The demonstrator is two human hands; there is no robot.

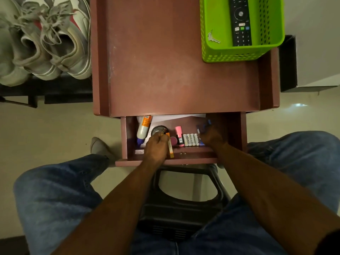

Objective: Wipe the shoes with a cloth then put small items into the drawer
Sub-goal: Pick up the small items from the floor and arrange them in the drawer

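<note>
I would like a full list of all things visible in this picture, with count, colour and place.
shoes: pair, grey-white, upper left on a dark rack
table: one, reddish-brown, centre
basket: one, green, table's far right corner
remote: one, black, inside basket
drawer: one, reddish-brown, pulled open
glue bottle: one, white and orange, drawer left
round tin: one, dark, drawer
highlighter: one, pink, drawer middle
batteries: several, white, in a row
stool: one, black, below
left hand: grips an orange stick
right hand: holds blue items
</note>
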